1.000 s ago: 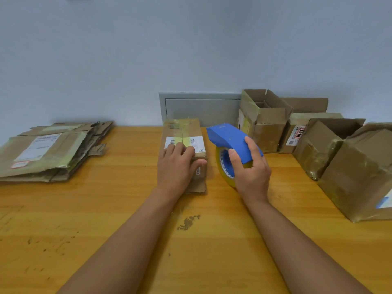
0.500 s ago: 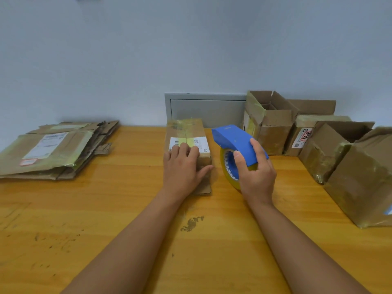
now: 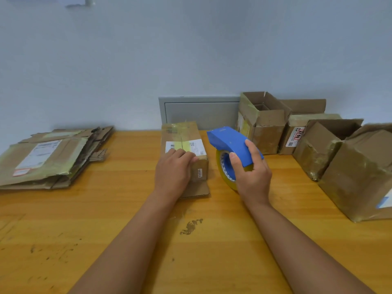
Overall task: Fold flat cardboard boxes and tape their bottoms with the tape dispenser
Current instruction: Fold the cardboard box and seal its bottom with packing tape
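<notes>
A small folded cardboard box [image 3: 182, 134] stands bottom-up in the middle of the wooden table [image 3: 127, 230], with yellowish tape along its seam and a white label across it. My left hand [image 3: 174, 172] lies flat on the near end of the box, fingers pressing on its top. To the right of the box, my right hand [image 3: 252, 177] grips the blue tape dispenser [image 3: 229, 141] with its yellow tape roll [image 3: 222, 172]. The dispenser is held off the box, its roll low over the table.
A pile of flat cardboard boxes [image 3: 48, 158] lies at the left of the table. Several folded boxes [image 3: 263, 122] stand at the back right and along the right edge, the largest [image 3: 360, 172] nearest me. A grey panel [image 3: 199, 111] sits on the wall behind.
The view has shifted slightly. My left fingers slid a little along the box top. My right hand with the dispenser stays beside the box, nearly unmoved.
</notes>
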`<action>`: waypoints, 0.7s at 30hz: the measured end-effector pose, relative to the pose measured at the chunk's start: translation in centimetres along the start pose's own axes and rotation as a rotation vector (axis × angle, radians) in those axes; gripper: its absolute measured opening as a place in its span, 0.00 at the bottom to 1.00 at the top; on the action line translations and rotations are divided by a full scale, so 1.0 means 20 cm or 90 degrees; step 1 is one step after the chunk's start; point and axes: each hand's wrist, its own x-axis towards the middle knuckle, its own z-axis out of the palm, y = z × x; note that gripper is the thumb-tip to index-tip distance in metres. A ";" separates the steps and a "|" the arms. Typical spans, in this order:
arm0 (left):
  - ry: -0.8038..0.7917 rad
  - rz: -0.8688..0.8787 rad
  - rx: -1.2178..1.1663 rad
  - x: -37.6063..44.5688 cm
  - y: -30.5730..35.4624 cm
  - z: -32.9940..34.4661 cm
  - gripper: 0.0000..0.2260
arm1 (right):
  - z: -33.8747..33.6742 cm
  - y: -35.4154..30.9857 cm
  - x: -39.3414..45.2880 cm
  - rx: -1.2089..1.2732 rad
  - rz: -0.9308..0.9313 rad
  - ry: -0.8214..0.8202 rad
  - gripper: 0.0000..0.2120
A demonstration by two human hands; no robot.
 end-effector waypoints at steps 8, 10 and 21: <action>-0.067 0.000 -0.046 -0.02 -0.06 -0.05 0.11 | 0.00 0.00 0.00 0.000 -0.007 0.003 0.30; -0.101 -0.008 -0.063 -0.01 -0.07 -0.07 0.14 | 0.00 -0.01 -0.01 0.003 -0.006 0.004 0.30; -0.022 -0.080 -0.024 -0.05 -0.08 -0.06 0.14 | -0.01 0.01 0.00 -0.005 -0.018 0.005 0.28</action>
